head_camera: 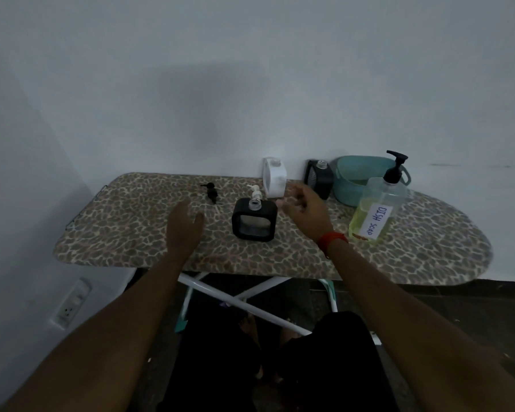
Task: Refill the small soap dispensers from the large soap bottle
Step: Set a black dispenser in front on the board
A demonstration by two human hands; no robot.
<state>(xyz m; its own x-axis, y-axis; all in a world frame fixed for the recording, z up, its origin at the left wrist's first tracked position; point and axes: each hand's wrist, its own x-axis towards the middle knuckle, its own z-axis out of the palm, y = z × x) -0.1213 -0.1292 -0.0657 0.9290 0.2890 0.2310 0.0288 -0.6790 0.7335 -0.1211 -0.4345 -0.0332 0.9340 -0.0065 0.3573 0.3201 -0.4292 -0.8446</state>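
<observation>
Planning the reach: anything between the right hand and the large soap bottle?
Nothing visible. Only bare ironing board lies between the right hand and the large soap bottle; the teal basin stands behind the bottle, out of the path.

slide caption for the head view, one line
Left hand and right hand, both open, flank the near black dispenser on a leopard-print ironing board; the dish soap bottle stands to the right.

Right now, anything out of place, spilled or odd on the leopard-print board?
A black pump head lies on its side on the leopard-print ironing board, detached, left of the near black square dispenser. The white dispenser and rear black dispenser by the wall stand pumpless. No spill visible.
</observation>
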